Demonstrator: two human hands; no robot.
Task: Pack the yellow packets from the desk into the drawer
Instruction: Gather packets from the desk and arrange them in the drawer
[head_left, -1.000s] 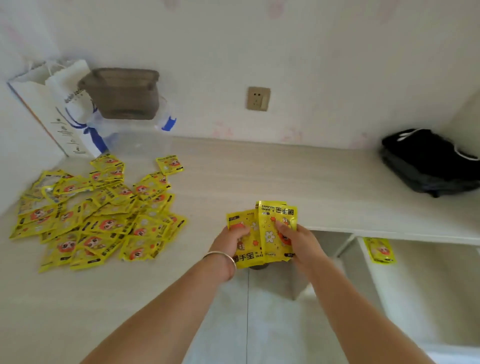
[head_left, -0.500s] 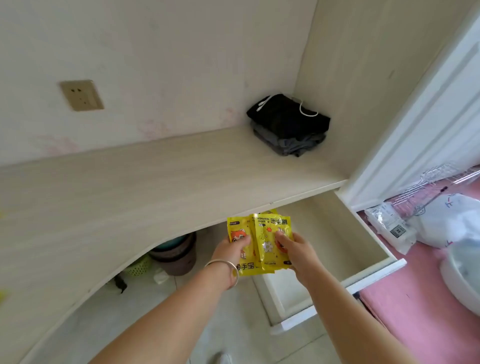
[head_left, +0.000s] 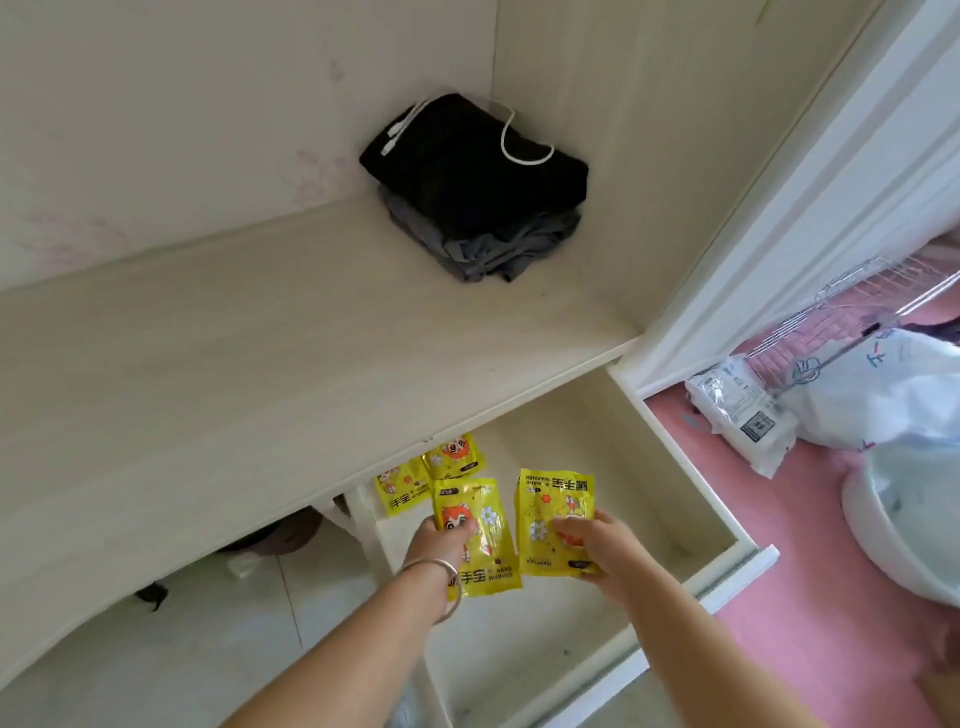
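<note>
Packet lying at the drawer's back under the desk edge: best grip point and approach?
Probably pinch the topmost packet by its near edge, reaching from the drawer's open front. It lies flat, and the desk overhangs its far end, blocking a top-down reach.

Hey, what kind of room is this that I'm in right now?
Probably a bedroom or dorm nook: a built-in desk with an open drawer, folded dark clothes in the corner, and floral wallpaper.

Over the open pale wooden drawer (head_left: 691, 525), the left hand (head_left: 441, 540) grips one glossy yellow printed packet (head_left: 483, 540) and the right hand (head_left: 597, 540) grips another yellow packet (head_left: 553, 514), held apart. Two more yellow packets (head_left: 431, 470) lie in the drawer's back corner, seemingly overlapping. Folded black and grey clothes (head_left: 478, 192) sit on the pale wooden table (head_left: 234, 364).
</note>
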